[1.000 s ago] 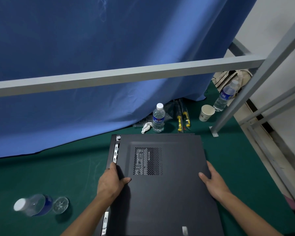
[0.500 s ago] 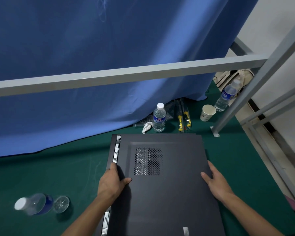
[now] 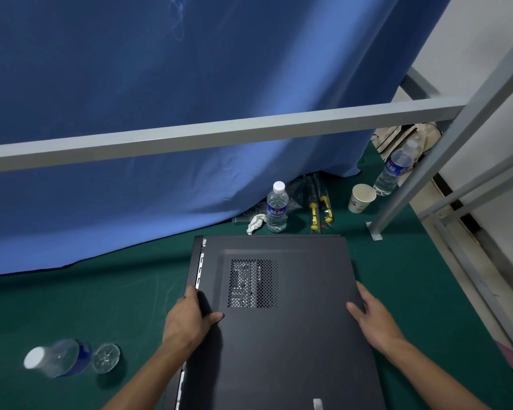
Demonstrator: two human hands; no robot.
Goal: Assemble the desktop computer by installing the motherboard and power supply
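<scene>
The computer case lies flat on the green table cover, its side panel uppermost and the vent grille facing up. Against the pictures of the preceding second, almost nothing is found altered: the case is in the same place and both hands are at the same edges, the only difference being a slight shift of view. The left hand grips the left edge, thumb laid over the panel; the right hand rests on the right edge with fingers nearly straight. With the panel on, assembly is judged near complete; the panel is probably being seated. A water bottle and a paper cup stand behind the case, and another bottle lies to the left.
</scene>
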